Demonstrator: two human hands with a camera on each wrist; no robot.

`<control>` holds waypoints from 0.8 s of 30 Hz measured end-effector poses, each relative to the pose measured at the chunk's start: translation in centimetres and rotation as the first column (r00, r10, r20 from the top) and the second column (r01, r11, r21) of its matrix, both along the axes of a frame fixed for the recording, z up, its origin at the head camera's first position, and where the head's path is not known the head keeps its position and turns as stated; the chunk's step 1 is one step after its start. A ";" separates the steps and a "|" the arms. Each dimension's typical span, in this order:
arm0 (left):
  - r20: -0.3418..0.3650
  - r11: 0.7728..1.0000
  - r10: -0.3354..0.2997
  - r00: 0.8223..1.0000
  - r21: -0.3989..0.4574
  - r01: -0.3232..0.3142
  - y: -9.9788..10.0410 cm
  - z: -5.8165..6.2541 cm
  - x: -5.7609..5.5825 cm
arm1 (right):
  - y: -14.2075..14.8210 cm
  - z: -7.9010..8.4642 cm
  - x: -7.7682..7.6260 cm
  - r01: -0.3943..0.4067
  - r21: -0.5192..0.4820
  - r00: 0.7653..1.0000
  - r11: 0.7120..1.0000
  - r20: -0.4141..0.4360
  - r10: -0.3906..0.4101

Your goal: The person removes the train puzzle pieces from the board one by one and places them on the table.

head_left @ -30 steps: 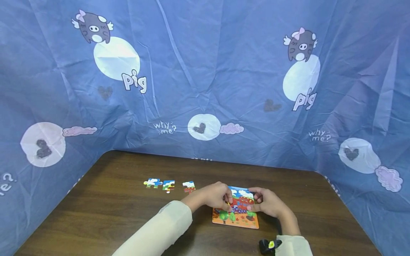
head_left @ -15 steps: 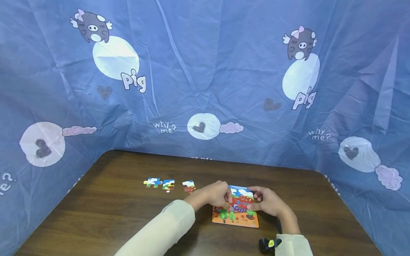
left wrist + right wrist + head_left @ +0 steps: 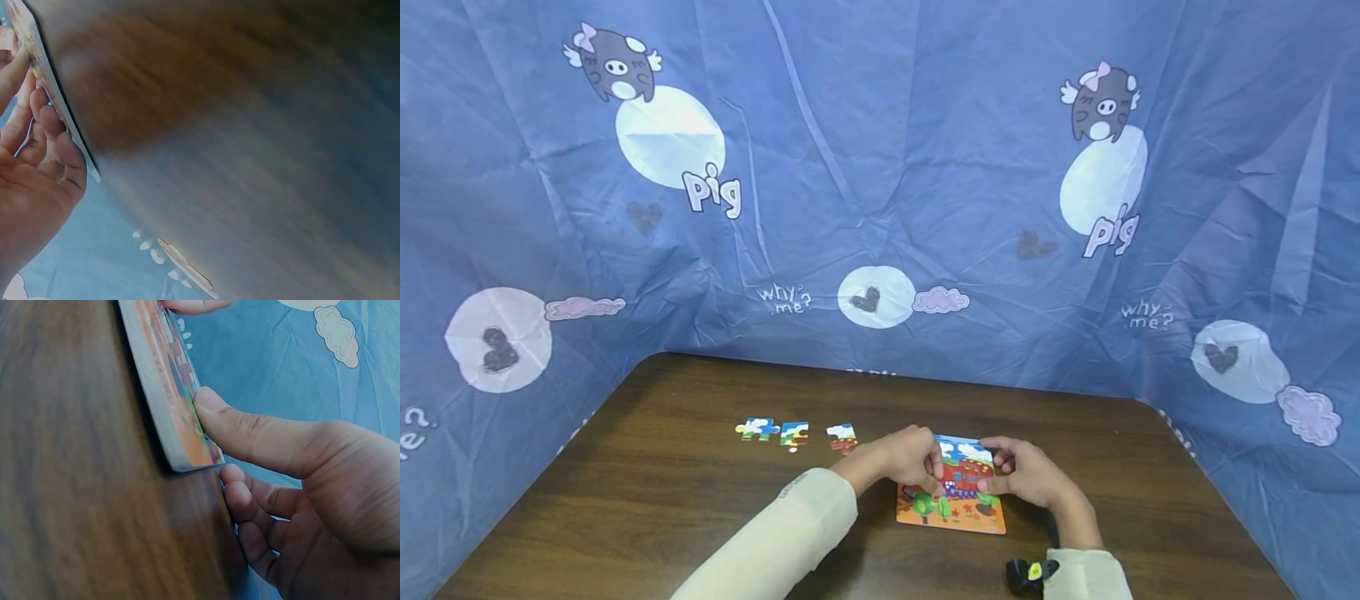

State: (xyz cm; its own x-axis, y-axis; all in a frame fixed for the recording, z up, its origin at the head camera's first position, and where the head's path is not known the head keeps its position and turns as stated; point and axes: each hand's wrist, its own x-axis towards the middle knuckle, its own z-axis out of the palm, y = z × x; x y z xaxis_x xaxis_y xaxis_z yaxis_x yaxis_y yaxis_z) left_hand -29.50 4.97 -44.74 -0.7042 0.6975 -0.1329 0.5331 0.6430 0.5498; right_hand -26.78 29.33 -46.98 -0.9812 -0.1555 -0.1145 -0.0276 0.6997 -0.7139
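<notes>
A jigsaw puzzle board (image 3: 958,518) with a red train, trees and an orange foreground lies flat on the table. My left hand (image 3: 913,458) is over its left half, thumb and index finger pinching a puzzle piece low against the picture, the piece mostly hidden by the fingers. In the left wrist view, the other fingers (image 3: 74,162) curl at the board's side. My right hand (image 3: 1030,477) holds the board's right side. In the right wrist view, its thumb (image 3: 244,432) presses on the picture near the edge, with the remaining fingers curled beside that edge.
Three loose puzzle pieces lie left of the board: a blue-and-white one (image 3: 757,428), a blue-and-green one (image 3: 794,433) and one with red (image 3: 842,435). A black wrist device (image 3: 1030,575) sits by the right sleeve. Blue printed cloth (image 3: 880,208) encloses the brown table (image 3: 625,483).
Both hands stay in nearly the same place on the board. The left forearm has shifted slightly right, and a bit of yellow at the left fingertips no longer shows. The loose pieces have not moved.
</notes>
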 end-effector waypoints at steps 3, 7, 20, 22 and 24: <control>-0.009 1.000 -0.011 1.000 0.002 0.011 0.0 -0.1 -0.2 | 0.0 -0.1 -0.1 0.003 -0.002 1.000 1.000 0.000 -0.003; -0.023 0.999 -0.024 0.999 0.025 0.025 -0.3 -0.2 -0.7 | 0.0 -0.2 -0.1 0.012 0.001 1.000 1.000 0.003 -0.012; -0.059 0.999 0.048 0.997 -0.010 -0.049 -1.9 -0.3 -1.8 | -0.1 -0.1 0.0 0.005 0.005 1.000 1.000 0.004 -0.005; -0.057 0.998 0.050 0.997 -0.020 -0.051 -1.9 -0.3 -1.9 | -0.1 0.0 0.0 0.002 0.009 1.000 1.000 0.002 -0.002; -0.054 0.999 0.049 0.997 -0.019 -0.051 -1.9 -0.3 -1.9 | -0.2 0.0 0.0 0.002 0.011 1.000 1.000 0.000 -0.002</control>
State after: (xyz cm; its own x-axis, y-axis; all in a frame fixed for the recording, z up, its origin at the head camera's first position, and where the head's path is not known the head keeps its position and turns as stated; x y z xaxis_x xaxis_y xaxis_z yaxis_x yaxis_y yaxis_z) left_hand -31.37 3.08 -45.05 -0.7446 0.6588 -0.1074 0.5285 0.6802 0.5080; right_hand -26.78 29.18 -47.02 -0.9816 -0.1520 -0.1157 -0.0263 0.7074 -0.7063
